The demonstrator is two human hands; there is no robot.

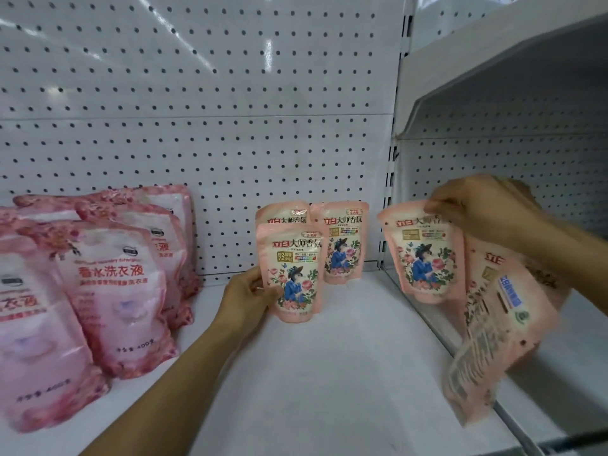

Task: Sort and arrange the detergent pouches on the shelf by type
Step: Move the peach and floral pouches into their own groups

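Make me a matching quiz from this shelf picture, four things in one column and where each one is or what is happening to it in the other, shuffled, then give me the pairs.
Column one
1. front small pouch
2. large pink pouches
3. bunch of small pouches
4. rear right small pouch

Column two
A. held up by the right hand, blurred
B. stands alone against the pegboard, no hand on it
C. gripped at its left edge by the left hand
D. grouped at the shelf's left end

Pairs: 1-C, 2-D, 3-A, 4-B
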